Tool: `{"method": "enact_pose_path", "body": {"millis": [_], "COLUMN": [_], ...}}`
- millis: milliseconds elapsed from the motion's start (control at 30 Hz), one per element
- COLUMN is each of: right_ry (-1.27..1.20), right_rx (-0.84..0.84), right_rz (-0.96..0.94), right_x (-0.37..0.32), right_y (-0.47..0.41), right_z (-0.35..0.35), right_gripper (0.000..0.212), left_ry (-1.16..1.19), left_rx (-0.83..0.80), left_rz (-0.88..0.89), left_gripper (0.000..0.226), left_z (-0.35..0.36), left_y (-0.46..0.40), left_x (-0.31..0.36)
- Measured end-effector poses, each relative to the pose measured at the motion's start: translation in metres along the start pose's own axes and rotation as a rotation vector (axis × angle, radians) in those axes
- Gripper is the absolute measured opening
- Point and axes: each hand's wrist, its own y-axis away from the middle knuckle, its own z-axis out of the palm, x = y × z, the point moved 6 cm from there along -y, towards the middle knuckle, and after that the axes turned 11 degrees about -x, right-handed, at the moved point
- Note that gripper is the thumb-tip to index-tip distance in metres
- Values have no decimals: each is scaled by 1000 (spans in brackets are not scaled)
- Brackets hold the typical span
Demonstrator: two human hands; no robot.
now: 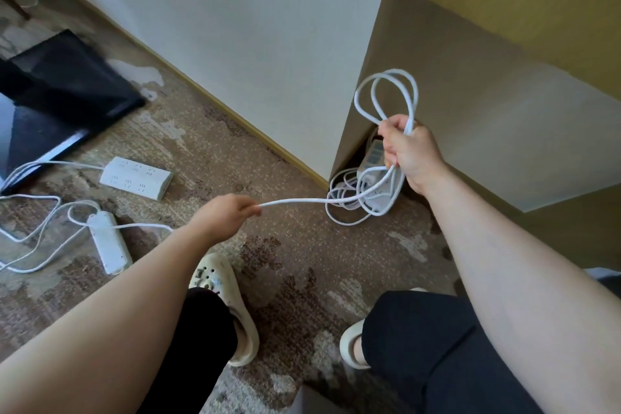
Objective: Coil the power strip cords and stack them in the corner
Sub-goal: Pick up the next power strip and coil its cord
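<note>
The carpet (pixel 295 245) lies open between the feet and the white wall (pixel 255 27); a dark panel (pixel 60 94) lies at the left. 2 power strips (pixel 136 177) (pixel 109 242) lie on that left floor with loose cords. A coiled stack (pixel 364 191) sits in the corner, just below the right hand (pixel 408 148), which is fisted around 2 loops of white cord (pixel 386 94). The left hand (pixel 228 215) pinches the same cord, stretched taut between both hands.
</note>
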Motion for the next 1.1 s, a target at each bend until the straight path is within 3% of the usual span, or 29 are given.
{"method": "enact_pose_path", "body": {"millis": [233, 333, 533, 733, 867, 967, 1100], "right_ry": [-6, 29, 72, 78, 183, 193, 157], "right_rx": [-48, -104, 23, 76, -39, -164, -172], "right_rz": [44, 56, 46, 35, 45, 47, 31], "right_x": [8, 13, 2, 2, 8, 11, 6], "right_y": [7, 13, 12, 11, 8, 7, 0], "right_z": [15, 14, -14, -29, -14, 9, 24], "right_gripper": [18, 20, 26, 22, 22, 17, 16], "left_ry": [-388, -275, 56, 184, 66, -106, -183], "left_rx": [-17, -104, -185, -53, -25, -27, -57], "left_rz": [239, 136, 37, 2, 97, 317, 544], "left_gripper": [25, 22, 23, 24, 22, 27, 26], "left_z": [25, 27, 18, 0, -9, -1, 31], "left_y": [-1, -6, 1, 13, 13, 16, 18], "left_x": [90, 60, -16, -49, 9, 96, 174]}}
